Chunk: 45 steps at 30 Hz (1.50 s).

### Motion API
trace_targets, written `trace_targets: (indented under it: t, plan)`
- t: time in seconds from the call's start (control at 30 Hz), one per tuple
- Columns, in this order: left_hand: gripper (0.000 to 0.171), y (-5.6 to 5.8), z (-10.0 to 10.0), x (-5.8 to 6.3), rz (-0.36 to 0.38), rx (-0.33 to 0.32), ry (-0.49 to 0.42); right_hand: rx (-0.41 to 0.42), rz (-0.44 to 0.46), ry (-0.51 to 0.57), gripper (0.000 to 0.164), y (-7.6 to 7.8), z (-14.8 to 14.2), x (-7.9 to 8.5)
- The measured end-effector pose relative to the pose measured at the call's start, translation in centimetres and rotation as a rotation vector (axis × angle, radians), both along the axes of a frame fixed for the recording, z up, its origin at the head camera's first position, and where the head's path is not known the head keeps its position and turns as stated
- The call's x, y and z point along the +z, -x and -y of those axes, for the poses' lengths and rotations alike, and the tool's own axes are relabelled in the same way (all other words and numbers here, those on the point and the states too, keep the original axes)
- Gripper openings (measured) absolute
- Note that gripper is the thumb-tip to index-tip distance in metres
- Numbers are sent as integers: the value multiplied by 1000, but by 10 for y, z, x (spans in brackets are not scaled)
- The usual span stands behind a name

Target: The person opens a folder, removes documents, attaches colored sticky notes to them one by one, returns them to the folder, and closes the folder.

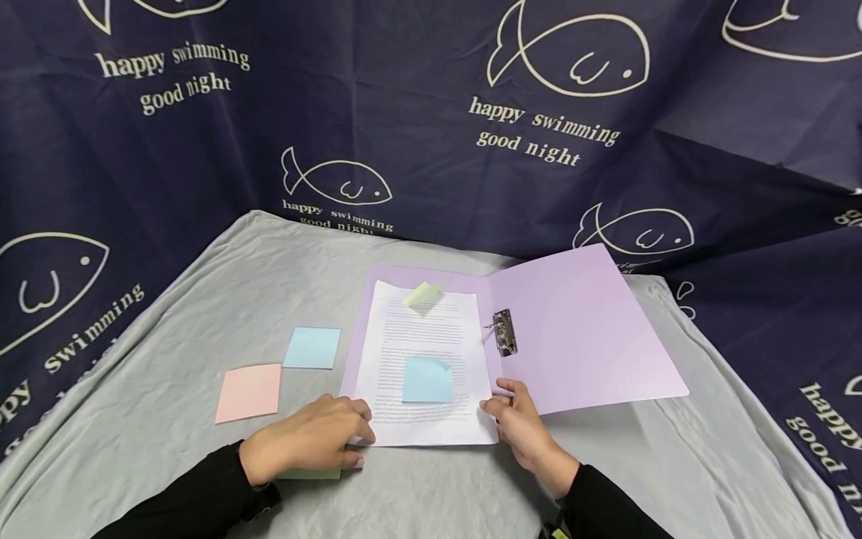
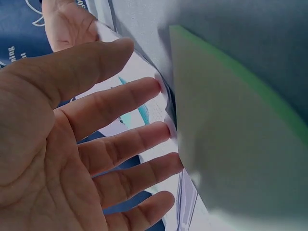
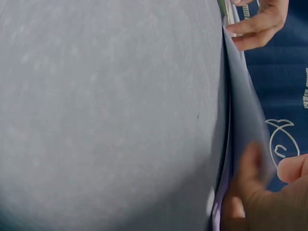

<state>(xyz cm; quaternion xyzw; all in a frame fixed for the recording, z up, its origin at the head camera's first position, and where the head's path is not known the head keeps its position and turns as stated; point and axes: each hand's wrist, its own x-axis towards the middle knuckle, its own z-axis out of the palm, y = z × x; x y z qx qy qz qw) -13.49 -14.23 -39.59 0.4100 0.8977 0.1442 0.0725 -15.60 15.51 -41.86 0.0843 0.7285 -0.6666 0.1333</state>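
Note:
Printed paper lies on the left cover of an open purple folder. A blue sticky note and a folded yellow-green sticky note are on the page. My left hand touches the page's lower left corner; its fingers are spread and nearly straight in the left wrist view. At the lower right edge, my right hand has its thumb against the paper, the index finger apart from it. That thumb is blurred in the right wrist view. Other right fingers are partly hidden.
Left of the folder lie a blue sticky note and a pink one. A green note is partly under my left hand. A metal clip sits by the folder's spine. Grey cloth covers the table; a dark printed curtain hangs behind.

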Motion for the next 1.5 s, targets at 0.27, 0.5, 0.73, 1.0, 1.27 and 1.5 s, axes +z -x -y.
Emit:
trace_targets:
  t: [0.27,0.5,0.73,1.0,1.27,1.5]
  plan:
    - [17,-1,1,-2,5,10,-6,153,60,49,40,-2,-3,3]
    - [14,-1,2,-2,13,16,-11,216,2,-17,27,1,-6,-2]
    - [13,-2,4,-1,26,20,-13,182,-57,-273,25,-5,-3,-2]
    - [14,-4,7,-2,21,25,-24,171,52,-225,63,-21,-10,17]
    - [15,-4,7,-3,10,21,-32,87,98,-177,62,-16,-10,11]
    - [16,-3,6,-3,15,18,-30,125,53,-180,30,-8,-4,3]
